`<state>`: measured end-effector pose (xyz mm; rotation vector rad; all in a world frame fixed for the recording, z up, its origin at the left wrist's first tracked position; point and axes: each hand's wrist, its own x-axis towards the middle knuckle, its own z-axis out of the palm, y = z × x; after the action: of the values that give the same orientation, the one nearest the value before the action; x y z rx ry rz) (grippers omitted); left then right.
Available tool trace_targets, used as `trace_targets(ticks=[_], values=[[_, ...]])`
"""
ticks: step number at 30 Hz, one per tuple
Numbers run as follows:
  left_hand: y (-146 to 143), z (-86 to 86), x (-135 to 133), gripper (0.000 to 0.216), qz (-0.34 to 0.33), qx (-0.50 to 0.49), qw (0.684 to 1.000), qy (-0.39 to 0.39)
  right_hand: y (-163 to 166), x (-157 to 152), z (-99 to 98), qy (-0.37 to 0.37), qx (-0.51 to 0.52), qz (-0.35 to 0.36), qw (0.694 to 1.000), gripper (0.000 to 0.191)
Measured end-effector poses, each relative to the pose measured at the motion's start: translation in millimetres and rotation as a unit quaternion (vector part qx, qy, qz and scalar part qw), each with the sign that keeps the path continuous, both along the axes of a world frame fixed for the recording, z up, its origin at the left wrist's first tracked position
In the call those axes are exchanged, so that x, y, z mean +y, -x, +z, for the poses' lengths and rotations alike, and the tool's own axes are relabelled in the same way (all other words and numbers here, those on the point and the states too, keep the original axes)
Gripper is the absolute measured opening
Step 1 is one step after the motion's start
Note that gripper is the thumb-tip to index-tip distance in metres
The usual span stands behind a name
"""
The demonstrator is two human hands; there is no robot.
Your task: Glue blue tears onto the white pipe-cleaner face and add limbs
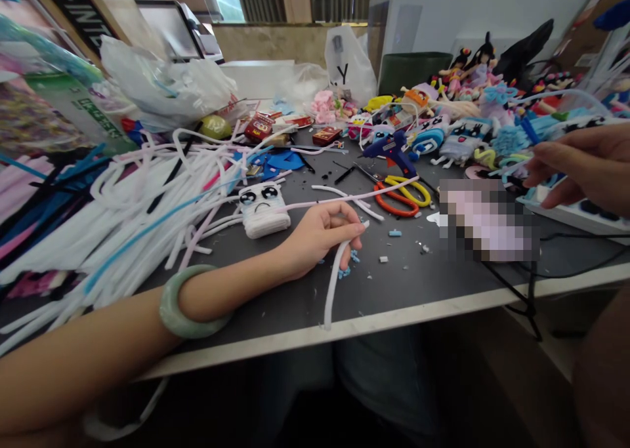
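My left hand (325, 235), with a pale green bangle (191, 304) on the wrist, rests on the dark tabletop. Thumb and fingers pinch a white pipe cleaner (335, 281) near its upper end, and the rest hangs toward the table's front edge. Small blue fuzzy bits (344, 273) lie under those fingers. Left of the hand stands a white plush-like block with a sad face (264, 210); a pink pipe cleaner (352, 197) runs behind the hand. At the right edge, my right hand (585, 162) hovers with fingers apart, its fingertips near a blue stick-like piece (529, 130).
Loose pipe cleaners (142, 205) cover the left side. Beyond the left hand lie scissors with orange and yellow handles (401, 202) and a blue glue gun (394, 151). A pixelated pinkish object (487, 222), a white power strip (585, 215) and crocheted-looking dolls (472, 67) are on the right.
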<state>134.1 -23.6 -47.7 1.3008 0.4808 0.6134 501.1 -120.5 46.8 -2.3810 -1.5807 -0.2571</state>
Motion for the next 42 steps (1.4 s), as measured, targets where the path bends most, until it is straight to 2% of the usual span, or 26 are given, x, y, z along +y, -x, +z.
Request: trace_targets(ticks=[3,6,8,12,17,21,33,37,39,42], values=[[0,0.3,0,0.029,-0.004,-0.001,1.0,0.004,22,2,8.9,0.02,0.019,-0.059,0.998,0.047],[0,1.0,0,0.028,-0.008,0.002,1.0,0.012,37,3,14.7,0.033,0.035,-0.078,0.996,0.038],[0,1.6,0,0.027,-0.01,0.004,1.0,0.018,44,3,16.1,0.052,0.047,-0.086,0.994,0.038],[0,2.2,0,0.023,-0.005,0.002,1.0,0.027,48,4,14.2,0.06,0.066,-0.075,0.993,0.045],[-1,2.1,1,0.019,0.0,-0.004,0.999,0.033,46,10,10.7,0.042,0.057,-0.062,0.996,0.023],[0,2.0,1,0.018,-0.002,-0.003,0.999,0.036,42,12,7.5,0.018,0.04,-0.063,0.997,0.014],[1,2.2,1,0.022,0.006,-0.002,0.999,0.049,50,19,6.7,0.03,0.052,-0.073,0.995,0.008],[1,1.5,1,0.025,0.002,0.0,0.999,0.049,48,22,4.1,0.034,0.051,-0.054,0.997,0.006],[1,1.5,1,0.028,0.002,0.0,0.999,0.048,45,23,1.5,0.022,0.047,-0.052,0.997,0.017],[1,2.0,0,0.03,0.001,0.001,0.999,0.046,36,21,-4.7,-0.021,0.042,-0.059,0.997,0.054]])
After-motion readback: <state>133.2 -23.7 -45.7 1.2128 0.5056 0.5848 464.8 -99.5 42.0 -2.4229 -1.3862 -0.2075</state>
